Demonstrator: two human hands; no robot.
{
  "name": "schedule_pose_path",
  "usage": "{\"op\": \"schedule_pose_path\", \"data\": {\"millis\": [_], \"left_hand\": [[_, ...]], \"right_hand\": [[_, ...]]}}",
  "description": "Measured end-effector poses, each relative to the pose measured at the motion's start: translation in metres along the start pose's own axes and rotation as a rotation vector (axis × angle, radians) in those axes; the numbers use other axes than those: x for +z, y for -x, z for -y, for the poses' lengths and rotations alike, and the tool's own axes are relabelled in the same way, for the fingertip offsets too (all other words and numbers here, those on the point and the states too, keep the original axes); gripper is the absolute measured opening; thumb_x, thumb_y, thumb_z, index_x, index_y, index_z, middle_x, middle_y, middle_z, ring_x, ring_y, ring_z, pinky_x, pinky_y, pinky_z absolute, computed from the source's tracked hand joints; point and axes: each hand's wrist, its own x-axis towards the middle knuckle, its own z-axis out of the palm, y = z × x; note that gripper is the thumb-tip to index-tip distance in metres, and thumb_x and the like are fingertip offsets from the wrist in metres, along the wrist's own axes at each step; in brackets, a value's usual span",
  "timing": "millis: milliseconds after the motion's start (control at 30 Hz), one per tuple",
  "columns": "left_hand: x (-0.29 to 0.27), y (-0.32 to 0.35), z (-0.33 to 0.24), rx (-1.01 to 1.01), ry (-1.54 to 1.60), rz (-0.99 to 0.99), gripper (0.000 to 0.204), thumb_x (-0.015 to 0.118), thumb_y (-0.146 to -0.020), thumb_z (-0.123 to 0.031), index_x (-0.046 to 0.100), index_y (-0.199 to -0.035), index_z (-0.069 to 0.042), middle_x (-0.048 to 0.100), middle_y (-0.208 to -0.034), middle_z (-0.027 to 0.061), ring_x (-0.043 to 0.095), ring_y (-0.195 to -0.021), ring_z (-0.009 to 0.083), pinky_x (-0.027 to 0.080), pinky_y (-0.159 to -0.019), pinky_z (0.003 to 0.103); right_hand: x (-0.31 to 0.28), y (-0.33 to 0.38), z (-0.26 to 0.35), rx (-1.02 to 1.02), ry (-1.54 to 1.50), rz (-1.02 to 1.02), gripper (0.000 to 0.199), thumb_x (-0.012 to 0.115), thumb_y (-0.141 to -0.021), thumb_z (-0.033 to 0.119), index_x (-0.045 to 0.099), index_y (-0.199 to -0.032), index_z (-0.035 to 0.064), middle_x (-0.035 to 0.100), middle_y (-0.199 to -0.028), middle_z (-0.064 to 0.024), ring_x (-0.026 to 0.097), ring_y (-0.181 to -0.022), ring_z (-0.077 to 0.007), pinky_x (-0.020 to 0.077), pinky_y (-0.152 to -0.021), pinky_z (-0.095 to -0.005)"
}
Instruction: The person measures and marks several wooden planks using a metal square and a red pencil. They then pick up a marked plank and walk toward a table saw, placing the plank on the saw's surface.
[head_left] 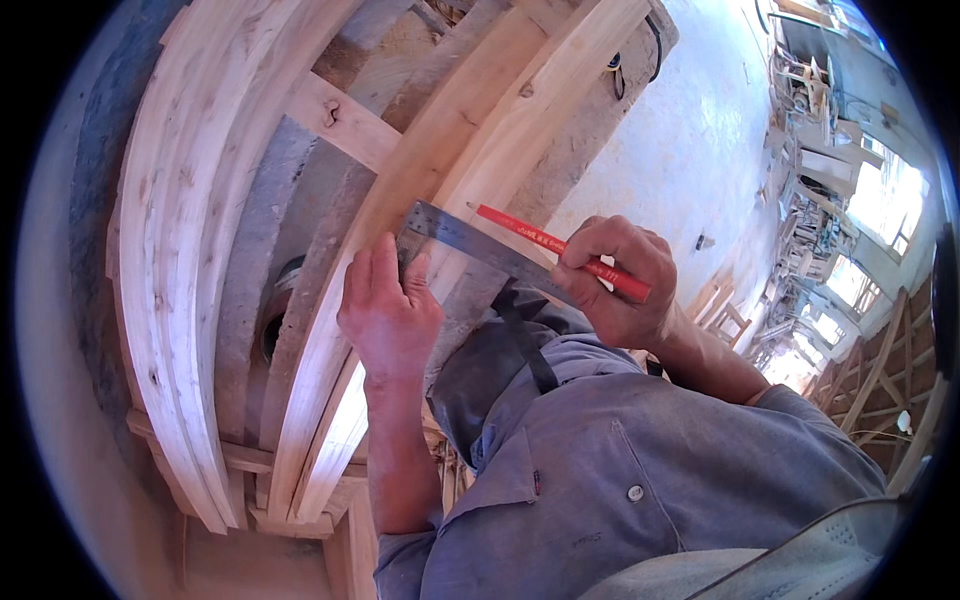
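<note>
A metal try square lies across a long pale wooden beam, its blade running from the beam back toward my body. My left hand grips the end of the square at the beam, with thumb and fingers pressed around it. In my right hand is a red carpenter's pencil, pinched between thumb and fingers. The pencil's tip points left, over the beam just beyond the blade. My right fingers are also close to the free end of the blade; whether they touch it, I cannot tell.
Several long pale boards lie side by side at the left. A short wooden crosspiece spans toward the beam. Below the beams is a grey concrete block. Piled wooden parts line the far right, beside bright windows.
</note>
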Motion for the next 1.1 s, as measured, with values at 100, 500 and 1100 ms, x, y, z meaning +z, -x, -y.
{"op": "schedule_pose_path", "data": {"millis": [100,500,1100], "left_hand": [[0.0,0.0,0.002,0.009,0.02,-0.005,0.038,0.077,-0.083,-0.018,0.063,-0.114,0.0,0.062,-0.095,0.0137,0.063,-0.089,0.0356,0.052,-0.069,0.045],[-0.003,-0.003,-0.002,0.016,0.046,0.001,0.033,0.072,-0.088,-0.012,0.063,-0.114,0.005,0.062,-0.094,0.0186,0.063,-0.086,0.0404,0.051,-0.07,0.046],[0.001,0.002,-0.001,0.029,-0.033,-0.016,0.035,0.075,-0.085,-0.017,0.065,-0.113,0.003,0.063,-0.097,0.0163,0.063,-0.09,0.037,0.053,-0.072,0.046]], "right_hand": [[-0.001,-0.004,-0.002,-0.065,-0.018,0.063,0.013,0.072,-0.083,0.001,0.061,-0.088,-0.0003,0.064,-0.073,-0.0118,0.063,-0.063,-0.02,0.0477,-0.058,-0.0295],[0.005,-0.009,0.001,0.064,0.105,0.118,0.017,0.069,-0.082,-0.002,0.068,-0.098,-0.0043,0.07,-0.08,-0.0146,0.069,-0.069,-0.0245,0.0532,-0.064,-0.0321],[-0.012,0.007,0.019,0.095,0.236,0.25,0.016,0.068,-0.081,0.001,0.067,-0.097,-0.0013,0.066,-0.073,-0.0143,0.066,-0.064,-0.0317,0.0515,-0.06,-0.0385]]}}
